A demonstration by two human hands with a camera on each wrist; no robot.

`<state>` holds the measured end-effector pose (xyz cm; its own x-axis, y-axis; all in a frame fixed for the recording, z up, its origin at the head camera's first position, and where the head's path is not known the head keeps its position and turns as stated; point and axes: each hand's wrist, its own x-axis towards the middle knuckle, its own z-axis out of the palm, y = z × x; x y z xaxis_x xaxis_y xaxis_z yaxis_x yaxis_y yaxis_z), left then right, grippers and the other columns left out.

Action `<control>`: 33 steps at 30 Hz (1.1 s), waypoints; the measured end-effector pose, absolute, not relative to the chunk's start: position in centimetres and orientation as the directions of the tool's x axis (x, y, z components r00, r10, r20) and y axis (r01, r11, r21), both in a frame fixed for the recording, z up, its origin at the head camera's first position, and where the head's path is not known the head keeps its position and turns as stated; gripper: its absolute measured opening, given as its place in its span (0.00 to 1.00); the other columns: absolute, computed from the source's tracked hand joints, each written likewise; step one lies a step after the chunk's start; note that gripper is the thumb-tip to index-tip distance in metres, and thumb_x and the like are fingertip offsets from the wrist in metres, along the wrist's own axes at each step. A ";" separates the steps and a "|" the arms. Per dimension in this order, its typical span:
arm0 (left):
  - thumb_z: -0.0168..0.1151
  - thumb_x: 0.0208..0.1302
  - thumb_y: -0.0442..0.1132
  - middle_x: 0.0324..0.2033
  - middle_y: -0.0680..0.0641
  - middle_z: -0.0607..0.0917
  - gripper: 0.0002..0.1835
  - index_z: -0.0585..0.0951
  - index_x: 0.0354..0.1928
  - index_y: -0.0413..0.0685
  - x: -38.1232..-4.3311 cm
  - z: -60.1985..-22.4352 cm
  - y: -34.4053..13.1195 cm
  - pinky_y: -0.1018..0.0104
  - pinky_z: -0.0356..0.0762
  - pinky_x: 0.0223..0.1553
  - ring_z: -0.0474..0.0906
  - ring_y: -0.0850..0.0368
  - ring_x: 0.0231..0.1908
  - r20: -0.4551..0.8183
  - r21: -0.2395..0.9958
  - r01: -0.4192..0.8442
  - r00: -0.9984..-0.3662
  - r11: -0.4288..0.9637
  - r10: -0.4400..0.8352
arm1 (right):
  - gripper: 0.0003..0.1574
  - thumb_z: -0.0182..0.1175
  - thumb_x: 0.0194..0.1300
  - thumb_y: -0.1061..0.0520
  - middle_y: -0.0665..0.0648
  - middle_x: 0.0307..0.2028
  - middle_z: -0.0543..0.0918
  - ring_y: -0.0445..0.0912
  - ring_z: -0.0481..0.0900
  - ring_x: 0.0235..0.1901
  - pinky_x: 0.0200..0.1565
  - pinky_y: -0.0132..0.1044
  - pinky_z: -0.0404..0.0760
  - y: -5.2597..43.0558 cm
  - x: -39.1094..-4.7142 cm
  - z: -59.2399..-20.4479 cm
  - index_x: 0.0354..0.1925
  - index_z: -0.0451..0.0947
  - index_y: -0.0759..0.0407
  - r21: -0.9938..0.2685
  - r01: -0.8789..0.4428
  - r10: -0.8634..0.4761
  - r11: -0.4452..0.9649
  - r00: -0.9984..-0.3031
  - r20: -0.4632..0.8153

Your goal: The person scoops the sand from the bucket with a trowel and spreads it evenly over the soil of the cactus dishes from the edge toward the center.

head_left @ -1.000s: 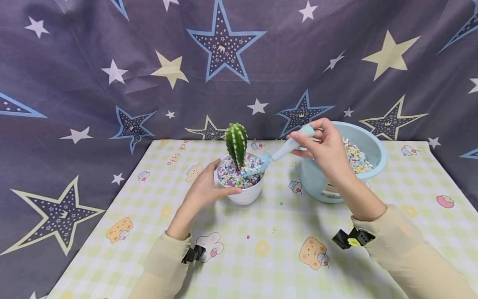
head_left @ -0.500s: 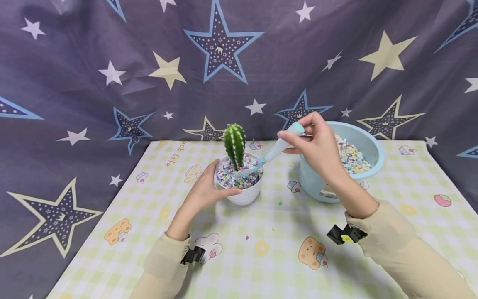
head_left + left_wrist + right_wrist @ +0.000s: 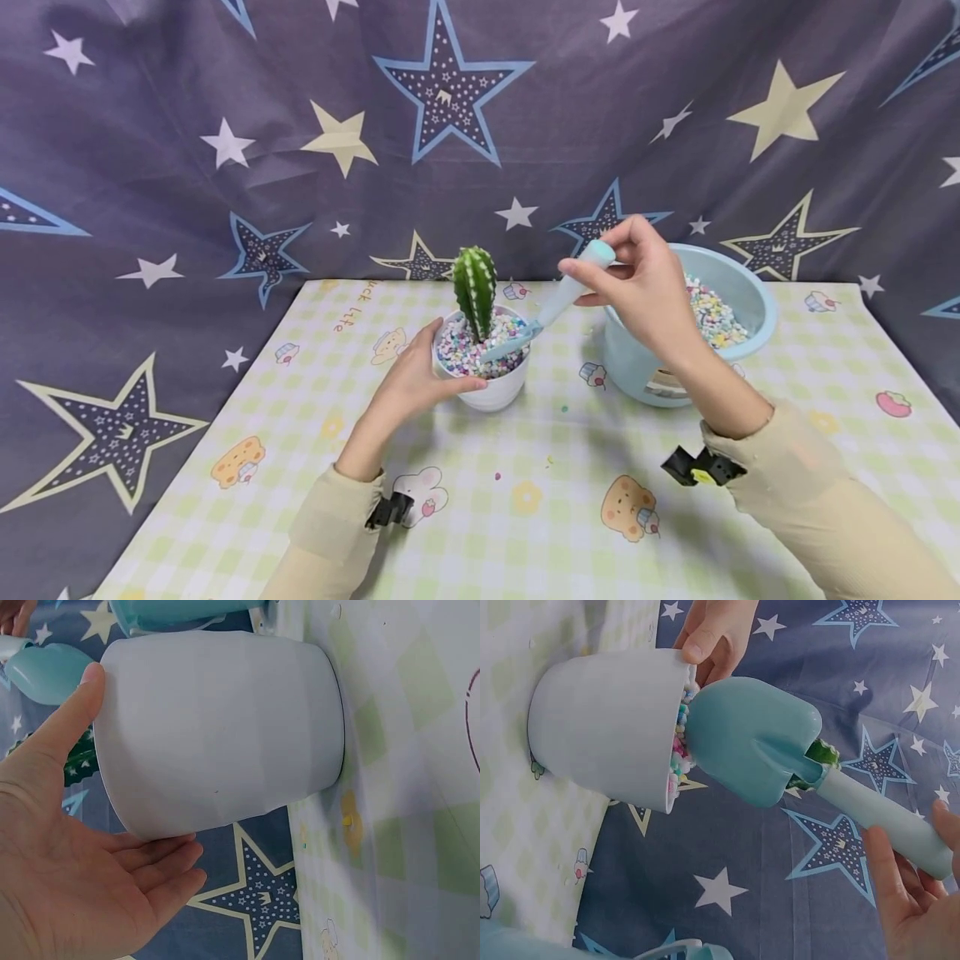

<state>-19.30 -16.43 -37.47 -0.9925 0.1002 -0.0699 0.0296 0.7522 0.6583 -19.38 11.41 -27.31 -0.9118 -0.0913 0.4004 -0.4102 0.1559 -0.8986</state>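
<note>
A white flowerpot (image 3: 491, 393) stands on the table, filled with multicoloured pebbles (image 3: 467, 357) around an upright green cactus (image 3: 474, 292). My left hand (image 3: 416, 379) holds the pot from its left side, thumb at the near rim and the other fingers behind; in the left wrist view the thumb (image 3: 82, 705) lies against the pot's wall. With its fingers round the handle, my right hand (image 3: 647, 287) grips a light-blue toy trowel (image 3: 558, 302). The trowel slants down to the left, its blade (image 3: 754, 739) touching the pebbles at the pot's right side.
A light-blue bucket (image 3: 637, 367) with more pebbles (image 3: 716, 315) stands to the right, partly behind my right hand. A few loose pebbles lie on the checked tablecloth (image 3: 525, 533). A dark star-patterned curtain (image 3: 300, 75) hangs behind the table.
The trowel's blade has shifted slightly over the pebbles, and its handle stands steeper, with my right hand a little further left than a second ago. My left hand and the flowerpot have stayed put.
</note>
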 end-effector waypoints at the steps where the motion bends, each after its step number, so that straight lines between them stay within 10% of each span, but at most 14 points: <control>1: 0.77 0.43 0.65 0.77 0.37 0.56 0.69 0.48 0.79 0.44 -19.3 -37.4 -16.4 0.38 0.57 0.74 0.56 0.36 0.75 -0.070 0.657 0.030 -0.992 0.753 0.101 | 0.18 0.69 0.62 0.60 0.41 0.27 0.84 0.36 0.89 0.29 0.34 0.39 0.89 11.5 -19.3 -27.2 0.39 0.67 0.57 -0.900 -0.409 -0.090 0.153 -0.912 0.400; 33: 0.76 0.44 0.66 0.77 0.37 0.54 0.69 0.47 0.79 0.43 -19.2 -37.3 -16.4 0.38 0.56 0.74 0.55 0.36 0.75 -0.078 0.638 0.036 -0.991 0.769 0.112 | 0.14 0.60 0.66 0.72 0.49 0.37 0.90 0.41 0.89 0.35 0.36 0.30 0.87 13.7 -18.7 -26.5 0.48 0.74 0.62 -0.793 -0.609 -0.194 0.025 -0.781 0.593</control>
<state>-19.23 -16.44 -37.33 -0.9906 0.1121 -0.0784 0.0365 0.7688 0.6385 -18.68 13.74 -26.52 -0.7813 -0.1942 0.5932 -0.6085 0.0253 -0.7931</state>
